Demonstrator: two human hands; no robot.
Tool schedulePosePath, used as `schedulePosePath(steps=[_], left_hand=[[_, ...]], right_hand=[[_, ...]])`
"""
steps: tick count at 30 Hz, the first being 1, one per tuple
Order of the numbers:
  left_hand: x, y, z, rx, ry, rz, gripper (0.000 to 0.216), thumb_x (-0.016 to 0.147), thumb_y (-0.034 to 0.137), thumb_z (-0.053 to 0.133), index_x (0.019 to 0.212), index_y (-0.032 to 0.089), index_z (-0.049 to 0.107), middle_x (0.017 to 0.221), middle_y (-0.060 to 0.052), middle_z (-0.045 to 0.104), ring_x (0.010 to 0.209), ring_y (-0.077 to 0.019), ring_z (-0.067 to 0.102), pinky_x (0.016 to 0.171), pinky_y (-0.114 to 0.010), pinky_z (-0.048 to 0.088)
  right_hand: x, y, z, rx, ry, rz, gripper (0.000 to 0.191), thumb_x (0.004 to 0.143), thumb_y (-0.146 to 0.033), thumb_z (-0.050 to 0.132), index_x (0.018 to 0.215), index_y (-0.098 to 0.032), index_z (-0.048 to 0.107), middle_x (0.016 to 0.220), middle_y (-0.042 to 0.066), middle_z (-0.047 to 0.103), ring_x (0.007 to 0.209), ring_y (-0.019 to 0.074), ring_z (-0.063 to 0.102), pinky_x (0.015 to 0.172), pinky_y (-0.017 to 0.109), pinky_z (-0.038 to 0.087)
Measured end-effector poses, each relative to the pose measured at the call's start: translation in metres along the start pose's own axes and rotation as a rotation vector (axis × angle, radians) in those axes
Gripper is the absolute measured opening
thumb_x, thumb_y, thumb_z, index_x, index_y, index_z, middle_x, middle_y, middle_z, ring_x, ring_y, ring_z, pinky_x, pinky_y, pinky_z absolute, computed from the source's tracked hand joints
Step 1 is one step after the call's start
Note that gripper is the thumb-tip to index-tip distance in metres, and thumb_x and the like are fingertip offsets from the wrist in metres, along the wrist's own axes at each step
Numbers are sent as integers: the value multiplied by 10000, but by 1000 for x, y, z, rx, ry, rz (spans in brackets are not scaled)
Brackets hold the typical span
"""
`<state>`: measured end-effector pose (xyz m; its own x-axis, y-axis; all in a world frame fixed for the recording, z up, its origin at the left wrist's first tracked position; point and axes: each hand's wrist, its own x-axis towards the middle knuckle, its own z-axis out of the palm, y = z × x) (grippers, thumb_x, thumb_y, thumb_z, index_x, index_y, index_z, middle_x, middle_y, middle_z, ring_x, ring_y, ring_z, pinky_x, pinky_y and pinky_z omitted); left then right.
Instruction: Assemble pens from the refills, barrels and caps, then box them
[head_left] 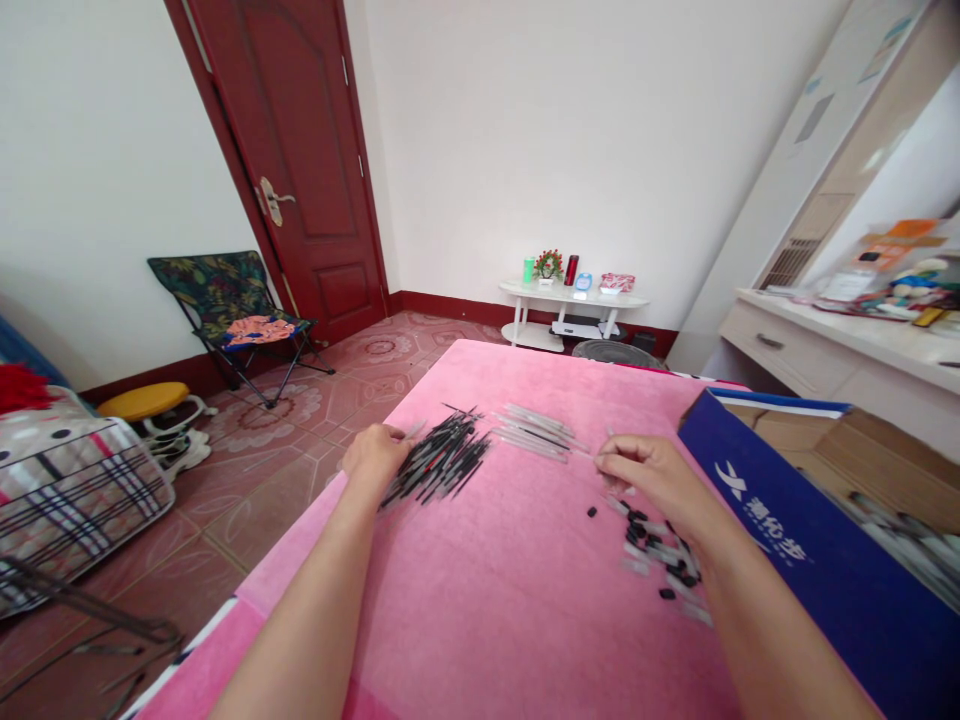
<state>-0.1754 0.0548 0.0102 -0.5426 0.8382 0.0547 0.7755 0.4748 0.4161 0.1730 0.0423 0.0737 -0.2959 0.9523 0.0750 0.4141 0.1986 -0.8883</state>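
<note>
My left hand (375, 452) is at the left edge of the pink-covered table (480, 600), beside a pile of thin black sticks (442, 458) that look like pen refills. Its fingers are curled together; a pale blur shows by the fingertips, too unclear to name. My right hand (646, 472) hovers over the right side with thumb and fingers pinched; what is between them, if anything, I cannot make out. Left of it lies a row of clear tubes (536, 432), like pen barrels. Below it are scattered small black and clear caps (660, 550), partly behind my right forearm.
An open blue cardboard box (795, 530) stands at the right, with clear tubes (907, 530) inside. A folding chair (240, 300), a yellow stool (146, 400) and a plaid bag (82, 500) are to the left. A low white table (574, 292) stands by the wall.
</note>
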Motion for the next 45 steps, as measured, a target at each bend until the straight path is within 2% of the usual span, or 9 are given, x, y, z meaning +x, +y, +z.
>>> schedulePosePath(steps=[11,15,17,20,24,27,35,40,45], left_hand=[[1,-2,-1,-71,72,-30,287,610,424,595,821,249,680,900,-100,663,834,-293,587,667,-359,421],[-18,31,-3,-356,192,188,273,699,378,537,874,214,668,897,-79,651,825,-234,573,706,-319,409],[-37,57,3,-705,-60,335,289,722,379,528,880,183,669,832,-70,653,719,-178,577,635,-263,418],[-71,91,17,-1164,-523,370,411,726,466,517,974,162,640,795,-78,640,586,-123,546,484,-206,387],[-94,105,33,-1434,-742,301,362,666,421,619,888,137,655,767,-76,632,627,-111,562,493,-174,406],[-85,98,36,-1556,-692,203,308,647,383,653,814,124,651,714,-60,624,607,-97,566,496,-161,415],[-38,69,32,-1778,-244,94,277,644,339,662,812,123,617,709,-14,594,535,-43,513,467,-128,400],[-40,67,39,-1743,-242,67,289,640,362,657,789,119,607,719,-20,589,530,-46,497,454,-133,381],[-49,75,45,-1628,-317,153,326,663,410,622,805,116,609,698,-29,585,531,-59,490,461,-148,372]], right_hand=[[2,0,10,-31,45,-50,177,671,-253,516,520,-160,532,484,-15,510,478,100,466,481,205,367],[4,-5,32,32,151,-115,152,684,-235,496,564,-161,553,524,-3,538,509,109,486,500,210,379],[4,-6,45,38,192,-157,155,700,-232,479,584,-161,554,546,2,547,534,116,496,508,210,377],[3,-4,59,-27,187,-206,162,710,-221,471,575,-164,540,537,-9,532,534,112,485,507,207,356],[5,5,69,-135,182,-238,179,725,-220,479,561,-165,523,519,-24,493,515,100,449,496,205,328],[7,14,78,-169,106,-261,145,749,-257,493,662,-168,568,605,-13,551,571,108,486,531,206,350],[15,23,119,-530,77,-286,206,762,-182,490,930,-242,594,911,11,587,819,143,538,703,234,372],[37,29,105,-889,286,-115,222,790,-197,441,966,-237,570,959,43,542,851,185,519,637,257,351],[51,44,87,-1052,289,10,170,790,-210,449,903,-198,575,941,63,531,835,190,516,608,258,336]])
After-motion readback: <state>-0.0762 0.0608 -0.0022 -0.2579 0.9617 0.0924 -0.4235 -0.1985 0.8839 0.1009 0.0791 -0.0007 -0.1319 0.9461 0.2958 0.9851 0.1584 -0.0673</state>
